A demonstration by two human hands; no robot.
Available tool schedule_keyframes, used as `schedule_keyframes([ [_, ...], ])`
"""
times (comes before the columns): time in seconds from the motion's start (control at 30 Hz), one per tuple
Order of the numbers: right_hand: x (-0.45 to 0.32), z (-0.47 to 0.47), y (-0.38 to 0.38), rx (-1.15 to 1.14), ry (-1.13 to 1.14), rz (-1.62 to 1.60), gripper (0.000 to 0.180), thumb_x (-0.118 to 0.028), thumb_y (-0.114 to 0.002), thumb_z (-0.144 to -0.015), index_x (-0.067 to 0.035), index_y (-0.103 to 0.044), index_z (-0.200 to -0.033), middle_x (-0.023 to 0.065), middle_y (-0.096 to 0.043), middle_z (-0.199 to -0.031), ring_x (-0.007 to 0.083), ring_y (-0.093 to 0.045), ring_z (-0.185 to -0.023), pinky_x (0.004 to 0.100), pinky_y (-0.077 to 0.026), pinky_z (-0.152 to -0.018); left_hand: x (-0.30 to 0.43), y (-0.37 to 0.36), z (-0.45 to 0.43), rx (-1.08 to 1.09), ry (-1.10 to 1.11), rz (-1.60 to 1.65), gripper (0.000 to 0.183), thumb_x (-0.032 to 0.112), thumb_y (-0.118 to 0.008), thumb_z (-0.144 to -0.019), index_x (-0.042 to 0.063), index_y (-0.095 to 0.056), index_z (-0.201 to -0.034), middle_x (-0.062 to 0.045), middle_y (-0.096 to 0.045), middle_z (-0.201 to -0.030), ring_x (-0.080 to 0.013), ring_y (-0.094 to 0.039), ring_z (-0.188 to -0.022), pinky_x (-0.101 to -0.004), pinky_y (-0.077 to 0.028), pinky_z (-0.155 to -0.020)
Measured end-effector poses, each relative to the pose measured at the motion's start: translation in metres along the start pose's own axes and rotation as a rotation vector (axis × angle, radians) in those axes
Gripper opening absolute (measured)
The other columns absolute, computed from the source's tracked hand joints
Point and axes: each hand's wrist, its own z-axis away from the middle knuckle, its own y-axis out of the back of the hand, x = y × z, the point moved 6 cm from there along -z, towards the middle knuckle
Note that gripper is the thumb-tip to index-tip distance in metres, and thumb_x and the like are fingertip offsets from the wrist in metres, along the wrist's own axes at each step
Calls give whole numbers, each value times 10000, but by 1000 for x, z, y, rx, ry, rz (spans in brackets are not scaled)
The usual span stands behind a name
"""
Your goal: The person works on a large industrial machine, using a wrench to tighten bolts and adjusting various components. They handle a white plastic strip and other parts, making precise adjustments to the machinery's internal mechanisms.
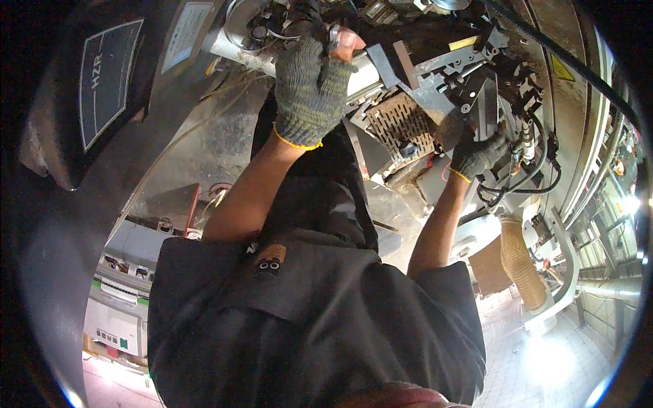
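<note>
My left hand (316, 86), in a grey knit glove with a yellow cuff and a bare thumb or fingertip, is at the top centre, over a machine part; its fingers curl around something dark that I cannot make out. My right hand (482, 153), gloved alike, reaches into the machine beside a flat metal plate (487, 104); its fingers are partly hidden in shadow. Between the hands lie a slotted, rust-brown metal plate (400, 122) with a black knob (408, 149) on it, and a grey metal bracket (426, 97).
Black cables (530, 191) loop right of my right hand. A ribbed tan hose (520, 262) hangs at the lower right. Near the left edge stands a dark machine housing (61, 112). A thin pale hose (173, 148) curves across the left side.
</note>
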Motion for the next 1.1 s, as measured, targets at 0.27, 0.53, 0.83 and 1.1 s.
schedule_keyframes([
  [0.27, 65, 3, -51, -144, -178, 119, 660, -553, -851, -750, -82, -708, -1191, 174, -741, -923, 396, -715, -801, 478, -544, -680, -5, -1, 0, 15, -57, 43, 173, 154, -596, -1007, 46, -713, -938, -92, -725, -859, -278, -671, -750, -384, -513, -702],
  [0.53, 24, -16, -37, -106, -248, 128, 682, -636, -817, -728, -91, -714, -1126, 166, -734, -816, 391, -709, -710, 476, -539, -606, -10, -1, 3, 53, -167, -5, 154, 166, -594, -997, 66, -706, -961, -107, -714, -852, -303, -673, -745, -388, -515, -695],
  [0.83, 59, 0, -49, -100, -143, 45, 628, -504, -890, -690, -107, -710, -1142, 155, -722, -765, 401, -695, -666, 466, -528, -584, 38, -15, 22, -210, -221, -90, 168, 242, -686, -945, 85, -664, -1000, -112, -705, -881, -345, -691, -743, -442, -535, -668],
  [1.1, 59, 1, -51, 19, -141, 77, 595, -497, -878, -700, -110, -717, -1122, 167, -681, -681, 386, -662, -580, 484, -496, -535, -53, -149, 132, -573, -191, -354, 427, 281, -670, -893, 21, -591, -1222, -221, -665, -1101, -413, -667, -986, -527, -528, -850],
])
